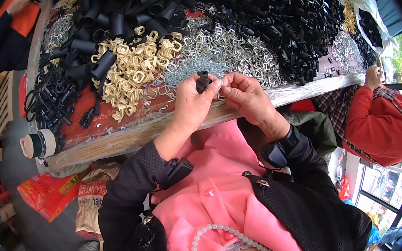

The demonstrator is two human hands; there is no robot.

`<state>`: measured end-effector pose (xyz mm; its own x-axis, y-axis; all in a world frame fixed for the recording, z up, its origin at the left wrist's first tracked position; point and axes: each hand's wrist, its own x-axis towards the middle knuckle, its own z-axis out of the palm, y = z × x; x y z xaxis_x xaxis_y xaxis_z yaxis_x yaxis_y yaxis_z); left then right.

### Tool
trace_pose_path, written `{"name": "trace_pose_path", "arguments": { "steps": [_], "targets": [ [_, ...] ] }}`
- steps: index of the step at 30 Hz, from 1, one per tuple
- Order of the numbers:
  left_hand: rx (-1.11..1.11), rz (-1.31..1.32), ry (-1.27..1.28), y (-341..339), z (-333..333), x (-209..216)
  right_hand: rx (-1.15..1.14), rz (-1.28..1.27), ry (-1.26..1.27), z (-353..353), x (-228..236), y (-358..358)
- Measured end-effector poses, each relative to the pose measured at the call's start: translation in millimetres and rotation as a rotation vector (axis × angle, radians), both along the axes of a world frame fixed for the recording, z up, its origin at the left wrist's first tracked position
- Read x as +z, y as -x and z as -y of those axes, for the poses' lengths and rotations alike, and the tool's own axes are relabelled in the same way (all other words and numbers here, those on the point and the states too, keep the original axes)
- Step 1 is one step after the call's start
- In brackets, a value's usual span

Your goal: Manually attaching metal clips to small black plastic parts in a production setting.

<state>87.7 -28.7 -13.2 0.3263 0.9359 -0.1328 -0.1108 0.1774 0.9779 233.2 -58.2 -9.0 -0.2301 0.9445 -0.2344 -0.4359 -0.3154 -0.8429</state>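
Just over the table's near edge, my left hand [192, 105] grips a small black plastic part [203, 79], held upright between thumb and fingers. Close beside it on the right, my right hand [248, 99] is closed in a pinch, its fingertips nearly touching the left thumb. What the right fingers hold, if anything, is too small to make out. Right behind my hands lies a heap of tiny silvery screw-like pieces [194, 69]. Bent metal clips [239, 49] spread to its right, and cream plastic pieces [128, 74] pile up to its left.
Large black tubes [117, 23] and a big heap of black parts [283, 22] cover the far table. Black cable-like parts [54, 100] lie left, near a tape roll [39, 144] at the corner. Co-workers in red [376, 123] and orange [20, 19] are at the sides.
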Motion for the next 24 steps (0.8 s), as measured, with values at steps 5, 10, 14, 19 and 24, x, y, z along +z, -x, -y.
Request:
{"name": "trace_pose_path", "arguments": {
  "steps": [5,10,14,19,24],
  "targets": [
    [0.035,0.177,0.163,-12,-3,7,-0.035,0.153,-0.085,-3,-2,-4],
    [0.019,0.128,0.166,-18,-10,3,-0.063,0.295,-0.175,-9,-4,-8],
    [0.020,0.140,0.195,-18,-13,2,-0.088,0.363,-0.210,-12,-7,-10],
    [-0.004,0.022,0.058,-16,-17,-6,-0.094,0.368,-0.195,-14,-9,-17],
    [-0.019,-0.144,-0.126,-15,-17,-8,-0.193,0.915,-0.542,-14,-5,-14]
  ]
}}
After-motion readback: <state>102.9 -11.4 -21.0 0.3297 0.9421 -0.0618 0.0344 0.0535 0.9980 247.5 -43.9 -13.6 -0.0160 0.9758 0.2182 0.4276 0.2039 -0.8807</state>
